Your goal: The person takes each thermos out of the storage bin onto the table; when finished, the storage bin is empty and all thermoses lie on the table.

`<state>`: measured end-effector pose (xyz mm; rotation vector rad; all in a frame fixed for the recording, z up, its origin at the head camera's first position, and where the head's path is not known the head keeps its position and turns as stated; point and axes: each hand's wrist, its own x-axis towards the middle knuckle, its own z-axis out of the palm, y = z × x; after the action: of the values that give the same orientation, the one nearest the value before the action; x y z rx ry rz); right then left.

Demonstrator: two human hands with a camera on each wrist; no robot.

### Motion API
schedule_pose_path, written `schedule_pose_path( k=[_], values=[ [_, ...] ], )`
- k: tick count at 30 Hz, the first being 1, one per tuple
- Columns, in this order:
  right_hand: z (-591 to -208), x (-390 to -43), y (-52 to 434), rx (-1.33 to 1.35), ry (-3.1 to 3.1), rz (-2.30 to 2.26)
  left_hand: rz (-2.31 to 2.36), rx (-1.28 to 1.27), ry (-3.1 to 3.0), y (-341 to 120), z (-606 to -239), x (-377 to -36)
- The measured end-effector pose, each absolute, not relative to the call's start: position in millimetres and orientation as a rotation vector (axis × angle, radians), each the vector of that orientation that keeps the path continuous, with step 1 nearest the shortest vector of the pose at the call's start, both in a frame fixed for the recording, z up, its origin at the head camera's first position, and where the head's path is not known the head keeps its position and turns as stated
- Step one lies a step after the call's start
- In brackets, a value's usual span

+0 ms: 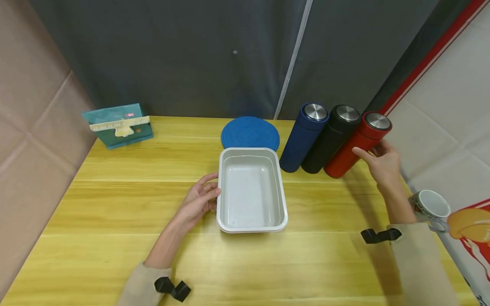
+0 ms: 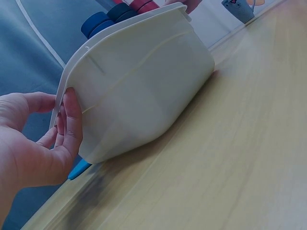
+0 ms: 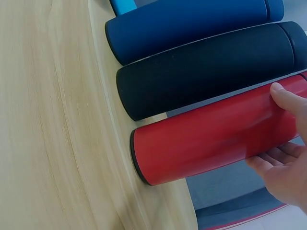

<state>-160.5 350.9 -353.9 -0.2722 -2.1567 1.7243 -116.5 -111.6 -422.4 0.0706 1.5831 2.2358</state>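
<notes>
My right hand [image 1: 380, 163] grips the red flask [image 1: 357, 144] near its top; smooth, rigid, likely slippery. My left hand [image 1: 200, 199], fingers relaxed, touches the light tray [image 1: 250, 221].

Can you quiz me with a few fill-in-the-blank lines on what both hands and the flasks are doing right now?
1. The right hand grips the ____ flask.
2. The left hand touches the rim of the empty white ____.
3. Between the blue flask and the red flask stands the ____ one.
4. Behind the tray lies a round blue ____.

Missing words: red; tray; black; mat
</notes>
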Motion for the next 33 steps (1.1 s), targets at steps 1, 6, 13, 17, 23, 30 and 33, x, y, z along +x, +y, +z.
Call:
schedule_pose_path(
  k=[1,6,13,17,23,30,33],
  values=[
    [-354,-161,351,-0.268,-2.147,1.733,2.235,0.071,1.584,-111,-422,-116],
    [-354,-162,350,-0.251,-2.117,1.759,2.235,0.071,1.582,-111,-423,-116],
    [-353,-164,352,-0.301,-2.128,1.742,2.236,0.073,1.576,-109,-423,-115],
    [-354,-164,355,-0.315,-2.127,1.744,2.231,0.077,1.580,-108,-423,-116],
    [-355,-166,359,-0.264,-2.149,1.762,2.236,0.073,1.579,-107,-422,-116],
    [-360,-173,358,-0.176,-2.101,1.813,2.240,0.054,1.592,-109,-423,-117],
    [-363,-175,356,-0.153,-2.140,1.771,2.248,0.040,1.601,-111,-424,-116]
  ],
)
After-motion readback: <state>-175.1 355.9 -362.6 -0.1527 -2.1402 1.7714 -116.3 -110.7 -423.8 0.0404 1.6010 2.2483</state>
